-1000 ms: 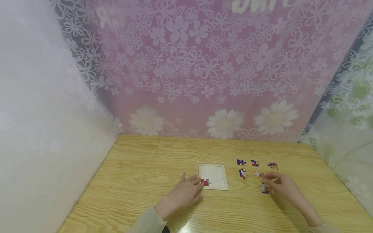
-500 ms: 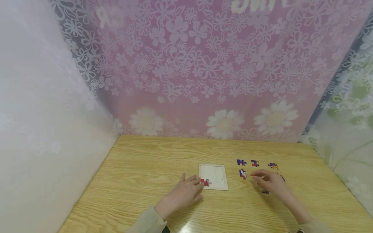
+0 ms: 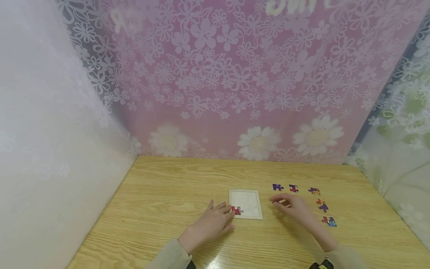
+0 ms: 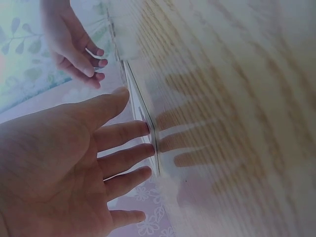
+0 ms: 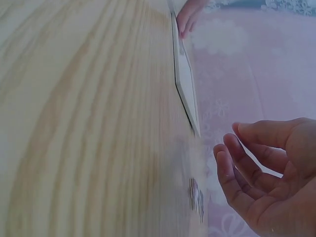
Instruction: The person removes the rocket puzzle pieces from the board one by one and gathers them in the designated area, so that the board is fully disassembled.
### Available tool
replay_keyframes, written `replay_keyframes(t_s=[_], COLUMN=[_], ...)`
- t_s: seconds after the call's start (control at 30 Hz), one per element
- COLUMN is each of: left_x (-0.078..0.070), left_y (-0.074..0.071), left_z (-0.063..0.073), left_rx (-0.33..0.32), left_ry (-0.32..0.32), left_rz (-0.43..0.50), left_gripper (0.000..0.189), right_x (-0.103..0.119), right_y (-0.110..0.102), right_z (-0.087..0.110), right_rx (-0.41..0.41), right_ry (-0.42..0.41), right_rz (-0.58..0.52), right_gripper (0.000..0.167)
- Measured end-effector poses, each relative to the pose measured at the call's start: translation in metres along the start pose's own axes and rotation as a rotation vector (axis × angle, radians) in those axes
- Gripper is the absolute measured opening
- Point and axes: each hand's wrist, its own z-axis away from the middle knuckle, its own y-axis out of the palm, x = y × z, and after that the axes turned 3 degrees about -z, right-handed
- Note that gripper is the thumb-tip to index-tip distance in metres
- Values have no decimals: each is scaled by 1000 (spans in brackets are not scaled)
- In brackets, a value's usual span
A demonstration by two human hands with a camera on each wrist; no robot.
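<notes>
My left hand (image 3: 213,223) rests its fingertips on the left edge of a white puzzle tray (image 3: 250,213). One red and white puzzle piece (image 3: 236,211) lies in that tray's near left corner, beside my fingers. In the left wrist view, the left hand's fingers (image 4: 123,160) are straight and spread against the tray's rim. My right hand (image 3: 292,206) hovers to the right of the tray, fingers loosely bent. No piece shows between its fingertips in the right wrist view (image 5: 232,143). The table right under this hand is hidden in the head view.
Several loose puzzle pieces lie on the wooden table (image 3: 168,194): a purple piece (image 3: 277,187), a red and purple piece (image 3: 293,188), an orange one (image 3: 314,191), and two lower right, one of them blue (image 3: 329,221). A floral curtain (image 3: 208,93) hangs behind the table.
My right hand has moved left from among the loose pieces toward the tray, uncovering the pieces at the far right and covering those nearer the tray. My left hand has stayed still.
</notes>
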Motion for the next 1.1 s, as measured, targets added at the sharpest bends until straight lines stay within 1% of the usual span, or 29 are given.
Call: replay_keyframes(t_s=[0.2, 0.37, 0.6, 0.8, 0.97, 1.1], left_x=[2, 2, 2, 3, 4, 5], left_y=[2, 4, 4, 4, 4, 4], left_z=[0, 0, 0, 0, 0, 1], left_rx=[-6, -14, -3, 4, 1, 16], left_ry=[5, 8, -1, -4, 5, 9], left_rz=[9, 14, 21, 23, 12, 12], left_gripper=[50, 50, 50, 52, 52, 53], right_x=[14, 22, 32, 36, 36, 35], right_y=[17, 28, 41, 52, 62, 66], right_z=[-10, -18, -27, -36, -42, -45], right_rx=[49, 79, 170, 199, 229, 247], right_ry=[-18, -38, -76, -107, -138, -163], right_rz=[-31, -24, -17, 26, 70, 100], right_gripper=[19, 19, 21, 20, 19, 18])
